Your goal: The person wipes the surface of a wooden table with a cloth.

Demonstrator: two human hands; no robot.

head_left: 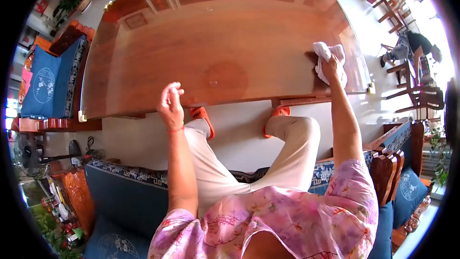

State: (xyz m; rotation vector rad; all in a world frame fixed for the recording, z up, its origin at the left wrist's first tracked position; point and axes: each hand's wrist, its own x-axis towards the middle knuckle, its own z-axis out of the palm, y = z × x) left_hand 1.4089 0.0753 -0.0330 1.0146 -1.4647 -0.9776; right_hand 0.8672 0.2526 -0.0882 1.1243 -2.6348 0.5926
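Observation:
A white cloth (pixel 339 73) is bunched under my right hand (pixel 329 67), whose fingers are closed on it near the right end of the glass-topped wooden table (pixel 191 57). Beside the table's near edge, my left hand (pixel 171 107) is raised in the air. Its fingers are loosely bent and partly apart, with nothing in them. A thin red band (pixel 175 129) circles the left wrist.
I sit on a sofa with dark blue cushions (pixel 125 187), feet in orange slippers (pixel 201 115) by the table's near edge. A blue-cushioned armchair (pixel 57 81) stands left. Wooden chairs (pixel 421 100) and another person (pixel 416 45) are at the right. A fan (pixel 29 151) stands lower left.

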